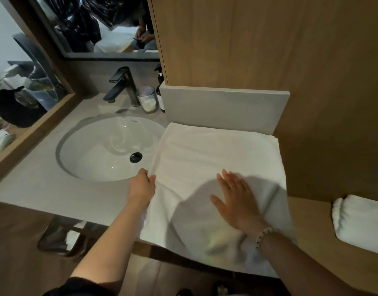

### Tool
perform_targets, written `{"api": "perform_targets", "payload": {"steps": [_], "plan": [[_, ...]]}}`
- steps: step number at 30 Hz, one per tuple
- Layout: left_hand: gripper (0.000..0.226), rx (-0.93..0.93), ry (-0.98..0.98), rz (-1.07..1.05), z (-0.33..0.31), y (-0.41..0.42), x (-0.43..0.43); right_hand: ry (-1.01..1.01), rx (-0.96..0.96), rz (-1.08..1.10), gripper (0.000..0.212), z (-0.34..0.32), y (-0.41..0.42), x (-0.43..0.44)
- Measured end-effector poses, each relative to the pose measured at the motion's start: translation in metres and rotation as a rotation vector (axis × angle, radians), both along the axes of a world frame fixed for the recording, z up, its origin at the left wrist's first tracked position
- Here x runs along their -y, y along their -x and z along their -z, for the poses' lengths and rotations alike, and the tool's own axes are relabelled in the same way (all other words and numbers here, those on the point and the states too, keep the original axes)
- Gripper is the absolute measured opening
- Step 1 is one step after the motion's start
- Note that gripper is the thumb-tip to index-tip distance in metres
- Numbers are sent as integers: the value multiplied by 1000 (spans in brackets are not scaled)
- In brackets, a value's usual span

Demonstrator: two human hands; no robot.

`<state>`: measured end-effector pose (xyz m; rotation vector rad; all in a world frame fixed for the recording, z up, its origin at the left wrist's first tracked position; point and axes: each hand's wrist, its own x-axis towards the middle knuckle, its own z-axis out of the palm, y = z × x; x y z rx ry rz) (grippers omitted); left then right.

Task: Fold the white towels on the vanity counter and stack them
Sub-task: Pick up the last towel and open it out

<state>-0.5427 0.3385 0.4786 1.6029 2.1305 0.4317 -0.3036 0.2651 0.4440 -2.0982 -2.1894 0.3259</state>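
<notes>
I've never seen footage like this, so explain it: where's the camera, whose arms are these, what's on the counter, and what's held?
No machine here: a person wears a wide-angle camera on the head, looking down at their own arms. The left hand pinches the left edge of a white towel spread on the vanity counter beside the sink; the right hand lies flat on it. A faucet, glass and pump bottle stand behind the sink; a folded towel lies at far right.

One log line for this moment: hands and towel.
white towel: spread on counter, right of sink | left hand: pinches its left edge | right hand: flat on it
</notes>
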Motion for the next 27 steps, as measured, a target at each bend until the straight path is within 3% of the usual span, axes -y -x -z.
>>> {"api": "perform_targets", "payload": {"steps": [3,6,10,14,18,20,22,27], "plan": [[26,41,5,16,1,3,2,81,26,26,97,-8,-13,3],[31,204,23,-2,-2,8,5,88,65,52,97,-11,-4,3],[29,342,54,20,-3,36,22,174,48,122,59,-25,23,2],[16,439,44,118,-7,71,66,120,-111,-13,51,-36,80,9],[28,687,150,270,-14,87,111,154,-196,-85,48,-40,118,7],[29,581,84,321,-11,83,124,204,-144,-112,47,-40,120,5],[26,419,-121,361,-2,73,131,256,-91,-121,47,-39,121,4],[14,208,-392,298,6,56,137,279,26,-163,48,-43,127,-1]]}}
